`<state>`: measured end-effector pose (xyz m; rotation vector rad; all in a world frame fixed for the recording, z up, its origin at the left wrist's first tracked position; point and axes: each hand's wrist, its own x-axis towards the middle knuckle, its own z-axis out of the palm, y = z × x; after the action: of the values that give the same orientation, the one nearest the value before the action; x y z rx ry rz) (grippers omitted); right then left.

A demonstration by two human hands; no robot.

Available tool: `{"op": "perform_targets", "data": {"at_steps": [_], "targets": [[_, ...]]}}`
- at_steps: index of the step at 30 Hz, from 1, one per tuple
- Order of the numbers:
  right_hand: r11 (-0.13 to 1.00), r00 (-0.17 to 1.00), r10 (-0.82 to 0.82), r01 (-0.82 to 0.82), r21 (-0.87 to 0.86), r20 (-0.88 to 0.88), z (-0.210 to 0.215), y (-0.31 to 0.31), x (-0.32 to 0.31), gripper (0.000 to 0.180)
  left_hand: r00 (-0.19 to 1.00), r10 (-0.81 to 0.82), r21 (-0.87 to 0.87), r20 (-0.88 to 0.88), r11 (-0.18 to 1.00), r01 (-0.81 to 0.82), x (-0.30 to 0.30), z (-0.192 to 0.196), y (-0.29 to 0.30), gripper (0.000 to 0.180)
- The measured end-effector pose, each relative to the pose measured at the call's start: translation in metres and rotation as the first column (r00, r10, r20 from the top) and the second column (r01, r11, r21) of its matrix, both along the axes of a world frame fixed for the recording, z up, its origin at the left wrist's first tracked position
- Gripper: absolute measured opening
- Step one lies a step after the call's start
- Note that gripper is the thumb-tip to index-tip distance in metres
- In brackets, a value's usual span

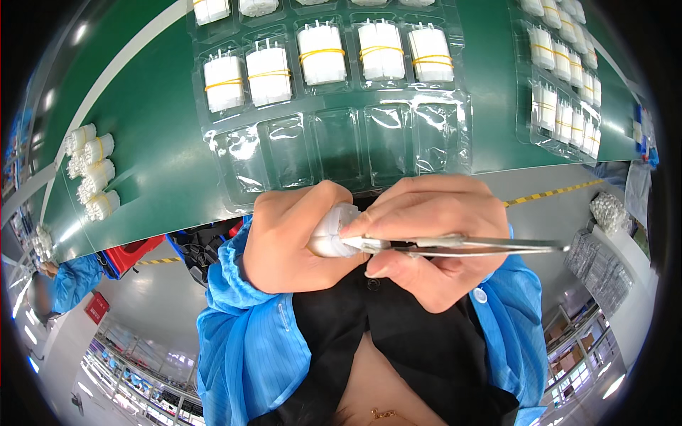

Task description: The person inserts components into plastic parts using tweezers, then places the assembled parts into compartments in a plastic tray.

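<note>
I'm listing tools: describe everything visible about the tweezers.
The tweezers look like slim, shiny, silver-coloured metal, two long arms converging at the right end. They lie nearly level across the picture, pinched in the right hand between thumb and fingers. Their working end points toward the white cylinder in the left hand; whether the tips touch it is unclear.

The clear blister tray (334,104) has five compartments (339,145) in its row nearest the person, and the next row back holds five yellow-banded white pronged blocks (322,53). On the person's side of the tray are one left hand (295,241), one right hand (444,220), one white cylindrical part (328,233) and one pair of metal tweezers (490,246). Left of the tray, white bundles (99,174) overlap too much for a sure count.
</note>
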<state>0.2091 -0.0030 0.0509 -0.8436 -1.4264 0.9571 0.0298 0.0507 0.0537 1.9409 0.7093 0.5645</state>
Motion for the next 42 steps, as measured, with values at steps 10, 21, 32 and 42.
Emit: {"op": "perform_targets", "data": {"at_steps": [10, 21, 32, 42], "targets": [[0.997, 0.925, 0.059, -0.075, -0.028, -0.375, -0.010, 0.000, -0.009, 0.031, 0.937, -0.124, -0.301, 0.326, 0.926, 0.228, -0.003, -0.003, 0.003, 0.037], [0.992, 0.931, -0.069, 0.025, -0.126, -0.359, -0.002, -0.004, -0.012, 0.027, 0.922, -0.154, -0.342, 0.356, 0.897, 0.282, -0.004, -0.008, 0.002, 0.039], [0.956, 0.952, 0.010, -0.100, -0.277, -0.307, 0.002, 0.001, 0.004, 0.041, 0.908, 0.022, -0.697, 0.418, 0.649, 0.305, -0.012, -0.011, -0.004, 0.041], [0.937, 0.920, -0.178, 0.050, -0.345, -0.350, 0.003, -0.008, 0.000, 0.046, 0.887, 0.233, -0.907, 0.399, 0.242, 0.344, -0.010, -0.009, -0.003, 0.035]]}}
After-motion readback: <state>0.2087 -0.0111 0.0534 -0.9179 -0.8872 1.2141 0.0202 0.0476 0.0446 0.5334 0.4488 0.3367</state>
